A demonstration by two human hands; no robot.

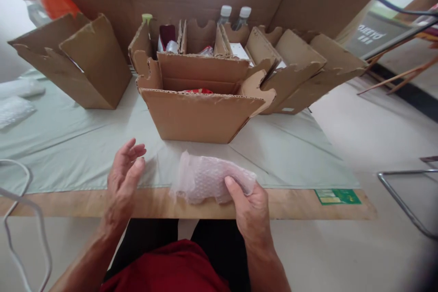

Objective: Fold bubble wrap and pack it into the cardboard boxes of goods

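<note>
Open cloth (85,146) before cardboard box (198,116)

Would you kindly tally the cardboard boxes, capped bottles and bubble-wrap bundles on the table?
Cardboard boxes: 4
White-capped bottles: 2
Bubble-wrap bundle under the right hand: 1
Total: 7

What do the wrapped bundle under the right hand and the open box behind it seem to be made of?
The bundle looks wrapped in bubble wrap: translucent, whitish-pink plastic with a dimpled, faintly glossy surface. What is inside is hidden. The right hand holds its near end; the left hand is open beside it. The open box looks like corrugated cardboard: matte brown, with fluting visible along its cut top edges.
</note>
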